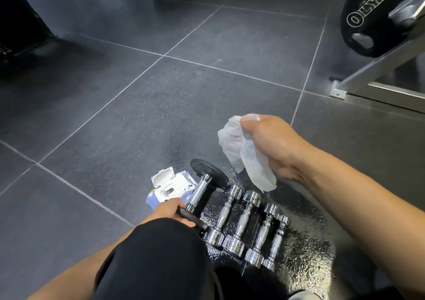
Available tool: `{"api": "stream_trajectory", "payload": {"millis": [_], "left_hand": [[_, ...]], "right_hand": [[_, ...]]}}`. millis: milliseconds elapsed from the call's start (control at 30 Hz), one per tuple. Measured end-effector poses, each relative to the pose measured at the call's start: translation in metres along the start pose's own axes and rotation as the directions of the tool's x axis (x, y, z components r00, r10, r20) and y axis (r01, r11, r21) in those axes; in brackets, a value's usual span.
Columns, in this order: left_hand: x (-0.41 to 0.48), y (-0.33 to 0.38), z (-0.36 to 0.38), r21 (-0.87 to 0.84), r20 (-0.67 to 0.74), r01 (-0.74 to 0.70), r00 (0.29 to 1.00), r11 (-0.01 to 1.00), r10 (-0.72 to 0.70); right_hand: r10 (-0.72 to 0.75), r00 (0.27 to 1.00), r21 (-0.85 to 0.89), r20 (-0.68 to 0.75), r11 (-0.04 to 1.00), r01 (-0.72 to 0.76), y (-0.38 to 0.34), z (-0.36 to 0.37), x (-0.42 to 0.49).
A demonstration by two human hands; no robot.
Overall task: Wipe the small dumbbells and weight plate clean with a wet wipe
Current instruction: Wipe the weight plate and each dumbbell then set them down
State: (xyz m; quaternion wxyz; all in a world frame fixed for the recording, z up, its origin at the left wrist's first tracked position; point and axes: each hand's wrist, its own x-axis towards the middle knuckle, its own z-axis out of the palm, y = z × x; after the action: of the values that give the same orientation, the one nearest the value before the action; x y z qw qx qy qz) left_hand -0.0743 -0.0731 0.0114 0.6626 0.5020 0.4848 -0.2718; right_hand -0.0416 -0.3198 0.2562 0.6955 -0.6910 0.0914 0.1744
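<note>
Raised right hand, fingers curled round wet wipe, right of dumbbell; left hand grips near end, handle pointing away.

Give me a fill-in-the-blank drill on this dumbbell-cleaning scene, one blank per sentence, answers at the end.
1. The wet wipe in the right hand is ____ in colour.
2. ____ chrome dumbbells lie side by side on the floor.
3. The lid of the wipe pack stands ____.
4. The left hand grips the dumbbell with ____ plates.
Missing words: white; four; open; black.
</note>
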Motion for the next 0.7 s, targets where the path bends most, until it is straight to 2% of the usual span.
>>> {"api": "stream_trajectory", "payload": {"millis": [200,300,367,500,567,700], "left_hand": [[0.008,0.003,-0.009,0.078,-0.026,-0.009,1.000,0.997,0.011],[0.014,0.005,-0.024,0.195,-0.039,-0.045,0.998,0.980,0.054],[0.064,0.007,-0.052,0.302,-0.045,-0.065,0.996,0.951,0.082],[0.116,0.008,-0.079,0.398,-0.008,0.015,1.000,0.917,-0.013],[0.092,0.012,-0.071,0.413,-0.010,-0.001,1.000,0.911,0.006],[0.143,0.008,-0.090,0.438,-0.024,0.015,1.000,0.899,-0.005]], "right_hand": [[-0.003,1.000,-0.172,0.022,0.985,0.006,0.000,0.001,-0.001],[-0.012,0.999,-0.148,0.047,0.989,0.019,-0.001,0.001,-0.002],[-0.030,0.997,-0.141,0.072,0.989,0.040,0.000,-0.002,-0.002],[-0.061,0.996,-0.202,0.066,0.977,0.073,0.000,-0.003,-0.003],[-0.050,0.997,-0.235,0.065,0.970,0.064,0.000,-0.001,0.000],[-0.037,0.997,-0.256,0.068,0.965,0.054,-0.003,0.002,-0.001]]}}
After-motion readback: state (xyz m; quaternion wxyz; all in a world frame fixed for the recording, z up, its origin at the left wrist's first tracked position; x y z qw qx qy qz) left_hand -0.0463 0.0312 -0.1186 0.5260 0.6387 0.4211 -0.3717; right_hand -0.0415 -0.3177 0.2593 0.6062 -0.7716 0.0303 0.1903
